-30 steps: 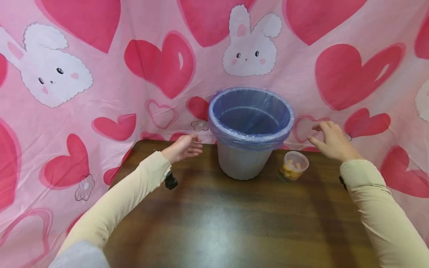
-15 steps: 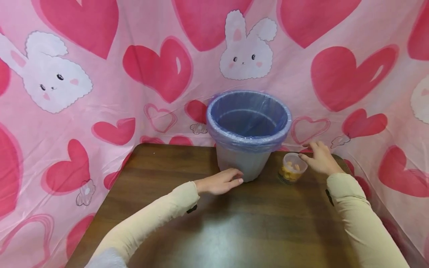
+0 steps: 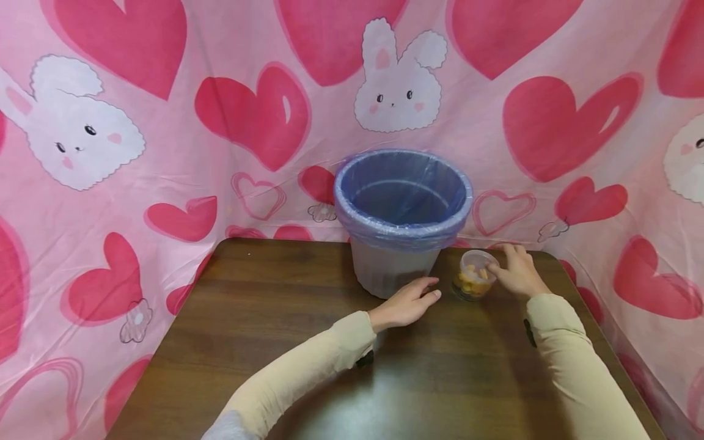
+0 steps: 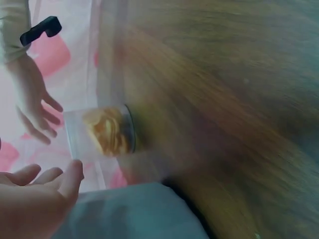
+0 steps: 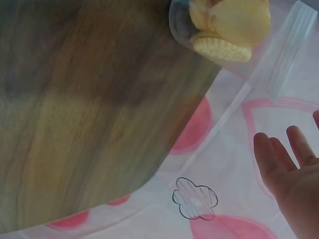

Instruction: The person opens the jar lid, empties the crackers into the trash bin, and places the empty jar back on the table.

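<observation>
A clear plastic tub (image 3: 476,278) stands upright on the table, right of the bin. Inside it are yellow-orange snack pieces (image 5: 232,22); one piece with ridged edges lies against the wall in the right wrist view. My right hand (image 3: 518,273) is at the tub's right side, its thumb overlapping the rim in the head view; the right wrist view shows the fingers spread beside the tub. From the left, my left hand (image 3: 406,302) reaches toward the tub in front of the bin, fingers loosely extended. In the left wrist view the tub (image 4: 75,134) sits between both hands, which hold nothing.
A pale bin (image 3: 385,269) with a blue plastic liner (image 3: 404,231) over its rim stands at the table's back edge. The brown wooden table (image 3: 264,305) ends just behind the tub. A pink cloth (image 3: 324,140) with hearts and rabbits hangs behind.
My left hand has swung from left of the bin rightward across its front toward the tub. My right hand has come down and left, to the tub's side. The tub stays in place.
</observation>
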A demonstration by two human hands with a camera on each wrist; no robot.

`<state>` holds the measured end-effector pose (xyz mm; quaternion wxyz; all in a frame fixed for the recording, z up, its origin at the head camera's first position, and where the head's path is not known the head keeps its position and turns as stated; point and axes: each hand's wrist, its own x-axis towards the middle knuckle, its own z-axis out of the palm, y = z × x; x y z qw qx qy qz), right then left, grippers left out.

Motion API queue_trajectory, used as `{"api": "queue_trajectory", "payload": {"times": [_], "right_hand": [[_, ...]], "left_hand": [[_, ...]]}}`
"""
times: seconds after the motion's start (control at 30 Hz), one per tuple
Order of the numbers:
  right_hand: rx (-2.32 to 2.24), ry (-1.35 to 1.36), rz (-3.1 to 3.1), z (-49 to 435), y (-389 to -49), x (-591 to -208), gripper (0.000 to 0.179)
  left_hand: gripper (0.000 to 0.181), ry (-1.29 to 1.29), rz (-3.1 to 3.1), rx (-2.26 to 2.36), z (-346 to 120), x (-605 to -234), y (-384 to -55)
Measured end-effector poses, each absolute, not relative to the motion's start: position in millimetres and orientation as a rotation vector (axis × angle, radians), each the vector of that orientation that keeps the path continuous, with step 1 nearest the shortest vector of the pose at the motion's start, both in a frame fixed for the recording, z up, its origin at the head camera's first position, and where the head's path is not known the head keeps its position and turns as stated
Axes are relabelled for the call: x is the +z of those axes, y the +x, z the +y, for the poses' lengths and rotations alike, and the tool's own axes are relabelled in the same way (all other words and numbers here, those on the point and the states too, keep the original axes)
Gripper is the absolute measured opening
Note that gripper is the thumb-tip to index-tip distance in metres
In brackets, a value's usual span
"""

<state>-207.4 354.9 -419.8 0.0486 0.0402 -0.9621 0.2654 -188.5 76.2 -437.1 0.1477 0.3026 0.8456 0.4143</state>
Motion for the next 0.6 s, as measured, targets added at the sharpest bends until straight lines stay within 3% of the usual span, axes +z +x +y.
{"api": "queue_trajectory", "payload": {"times": [0.6], "right_hand": [[0.920, 0.108, -2.996, 346, -216, -437, 0.062]], "left_hand": [[0.056, 0.858, 2.488, 1.178, 120, -452, -206]]}}
